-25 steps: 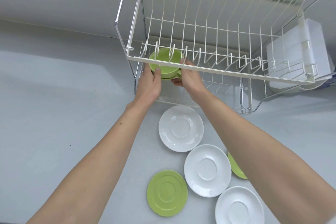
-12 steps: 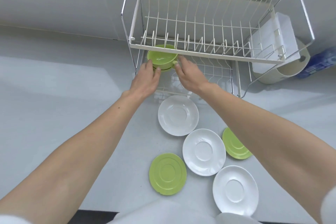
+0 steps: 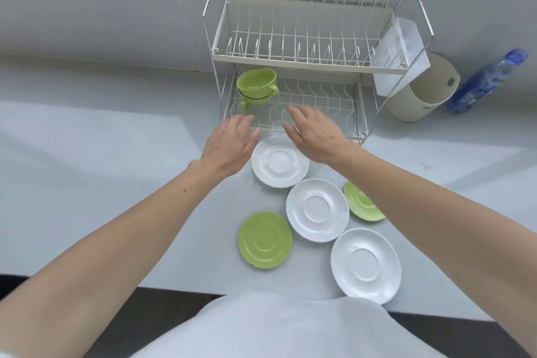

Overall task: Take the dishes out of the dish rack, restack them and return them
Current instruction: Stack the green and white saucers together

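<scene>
Two green cups (image 3: pixel 256 86) sit stacked at the left end of the lower shelf of the white wire dish rack (image 3: pixel 308 64). My left hand (image 3: pixel 229 146) and my right hand (image 3: pixel 315 134) hover in front of the rack's lower shelf, both empty with fingers apart. On the counter lie three white saucers (image 3: pixel 279 161) (image 3: pixel 317 209) (image 3: pixel 365 265), a green saucer (image 3: pixel 265 240) at the front left, and a second green saucer (image 3: pixel 361 206) partly under my right forearm. The rack's upper shelf holds no dishes.
A clear plastic cutlery holder (image 3: pixel 402 58) hangs on the rack's right end. A beige round container (image 3: pixel 425 90) and a blue plastic bottle (image 3: pixel 486 81) stand right of the rack. The counter's front edge (image 3: pixel 174 289) runs close to my body.
Both hands have let go of the stacked green cups and drawn back toward me. The cups now rest on the lower shelf. The view has pulled back from the rack.
</scene>
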